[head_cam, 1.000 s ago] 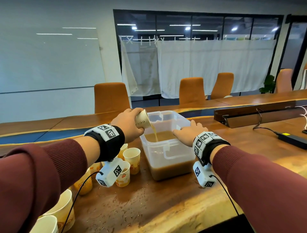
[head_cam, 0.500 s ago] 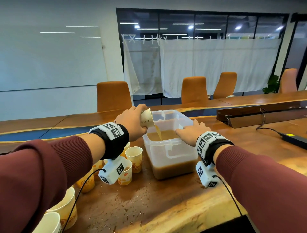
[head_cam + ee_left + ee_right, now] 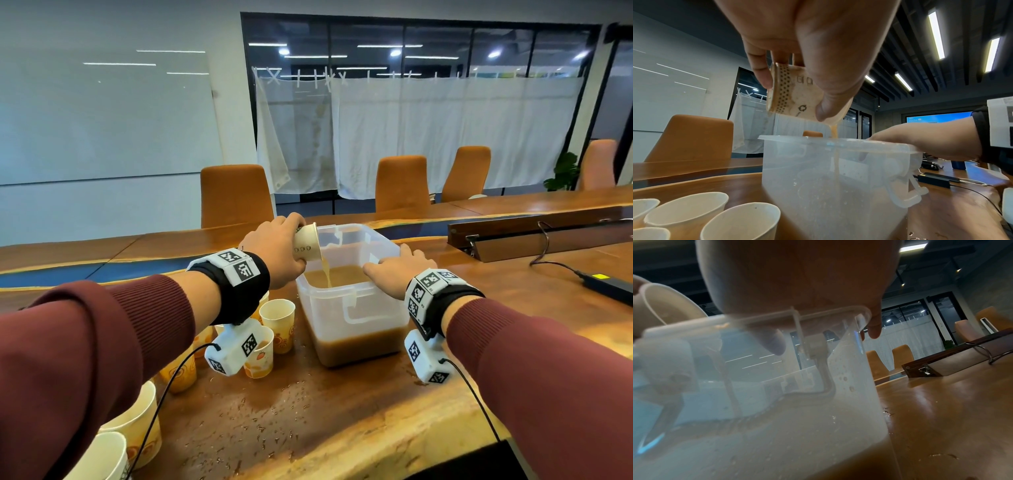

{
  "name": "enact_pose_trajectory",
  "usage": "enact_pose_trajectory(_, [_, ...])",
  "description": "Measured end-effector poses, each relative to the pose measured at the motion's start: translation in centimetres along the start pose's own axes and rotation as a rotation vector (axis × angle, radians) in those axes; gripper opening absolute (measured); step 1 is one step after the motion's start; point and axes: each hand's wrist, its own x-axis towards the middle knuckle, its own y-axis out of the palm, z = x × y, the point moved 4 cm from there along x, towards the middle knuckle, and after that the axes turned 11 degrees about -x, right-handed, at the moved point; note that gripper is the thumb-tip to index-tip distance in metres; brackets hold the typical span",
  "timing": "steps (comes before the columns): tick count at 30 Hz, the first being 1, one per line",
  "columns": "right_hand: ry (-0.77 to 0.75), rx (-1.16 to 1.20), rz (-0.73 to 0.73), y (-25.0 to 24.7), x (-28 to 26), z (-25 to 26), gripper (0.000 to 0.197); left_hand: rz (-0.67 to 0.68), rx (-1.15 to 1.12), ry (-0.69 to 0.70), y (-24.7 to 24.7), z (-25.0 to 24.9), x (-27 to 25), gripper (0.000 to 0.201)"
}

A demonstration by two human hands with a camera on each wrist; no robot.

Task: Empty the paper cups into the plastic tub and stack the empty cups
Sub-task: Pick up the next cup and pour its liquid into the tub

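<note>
Brown liquid pours from the paper cup into the plastic tub. Left hand curls round its thin, crushable wall near the base; right hand lies flat on the tub rim.

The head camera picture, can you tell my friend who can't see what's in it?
A left hand tips a paper cup, pouring brown liquid into a clear plastic tub on a wet wooden table. The right hand rests on the tub's rim, and more paper cups stand to the left.
</note>
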Motion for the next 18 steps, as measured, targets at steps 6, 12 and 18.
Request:
enact_pose_trajectory(6, [0.0,0.003,-0.002,-0.01,-0.09,-0.05,0.07,-0.004,0.055,0.044,-0.21,-0.36,-0.08,0.058])
enact_pose_trajectory(12, [-0.003,0.006,0.002,-0.1,-0.25,-0.03,0.07,-0.023,0.136,0.114,-0.22,-0.61,-0.32,0.054])
enact_pose_trajectory(18, [-0.002,0.011,0.003,-0.2,-0.49,-0.04,0.069,-0.042,0.188,0.177,0.33,-0.69,-0.5,0.057])
